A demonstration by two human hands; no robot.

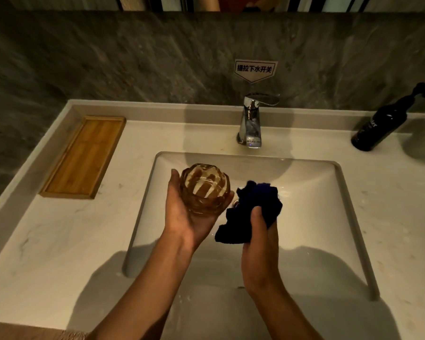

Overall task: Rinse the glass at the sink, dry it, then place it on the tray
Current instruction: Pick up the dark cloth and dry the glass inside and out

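The wooden tray (84, 157) is lying flat on the white counter (47, 241), far to the left of the sink (304, 212), with nothing in it. Your left hand (189, 217) is reaching over the left part of the sink. You are cupping the amber glass (205, 188) in that palm, with your fingers curled under and around it. The glass is tipping its open mouth up toward you. Just to the right of it, your right hand (260, 246) is squeezing a dark blue cloth (250, 209) in a tight fist over the middle of the sink. The cloth is close beside the glass, but you cannot tell if they are touching. The shiny tap (250, 121) is standing behind the sink, and no water is running from it. A black bottle (383, 121) is standing on the counter to the right of the sink.
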